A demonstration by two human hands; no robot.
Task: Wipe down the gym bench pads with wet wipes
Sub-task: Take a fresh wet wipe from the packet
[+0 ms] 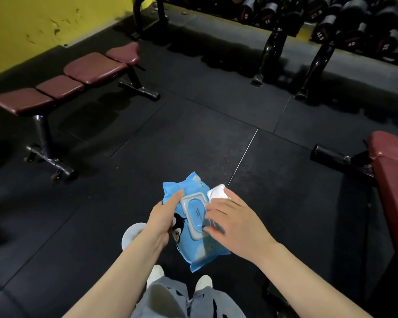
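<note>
Head view: my left hand (162,216) grips the blue wipes pack (194,222) at six o'clock, lid (217,191) flipped up. My right hand (233,222) rests relaxed fingers on the opening, holding nothing. I judge I'm fetching a wipe; next, pinch one out. Bench pads (62,86) wait at ten o'clock.

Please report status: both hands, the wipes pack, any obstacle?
Left hand grips wipes pack. Right hand rests fingers on its flip lid, lid open. No wipe out. Bench pads untouched.
</note>
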